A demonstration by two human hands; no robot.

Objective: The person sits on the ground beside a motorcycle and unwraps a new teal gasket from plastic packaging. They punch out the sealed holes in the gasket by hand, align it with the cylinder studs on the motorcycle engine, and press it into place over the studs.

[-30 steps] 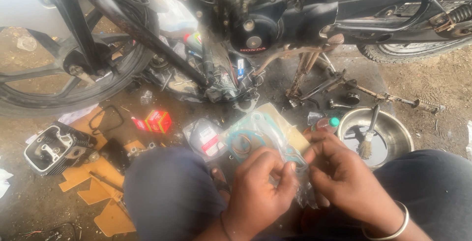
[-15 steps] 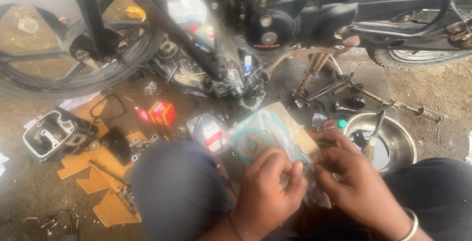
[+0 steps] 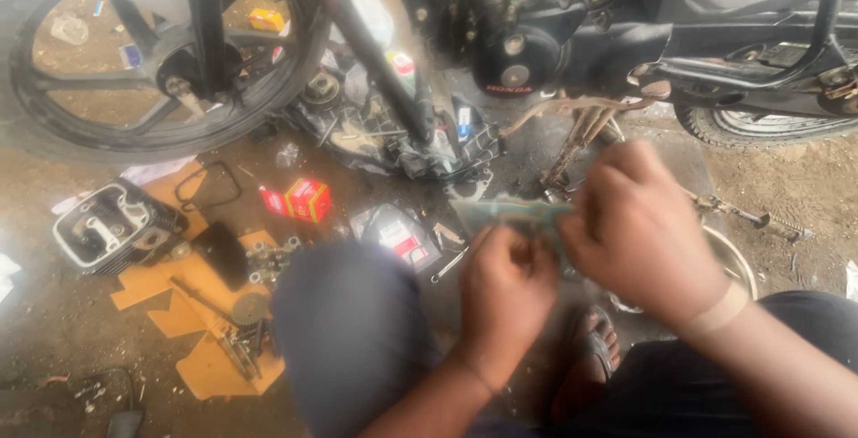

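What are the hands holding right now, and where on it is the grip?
Both hands hold a thin greenish gasket sheet. The left hand pinches its lower edge near the middle; the right hand grips its right end. The sheet is blurred.

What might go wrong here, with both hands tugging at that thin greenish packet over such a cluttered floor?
1. The packet looks thin; pulled between the left hand and right hand, it may tear.
2. Anything slipping out could vanish among the loose parts and dirt below.
3. The cylinder head lies open on the dirty ground; grit could get in.
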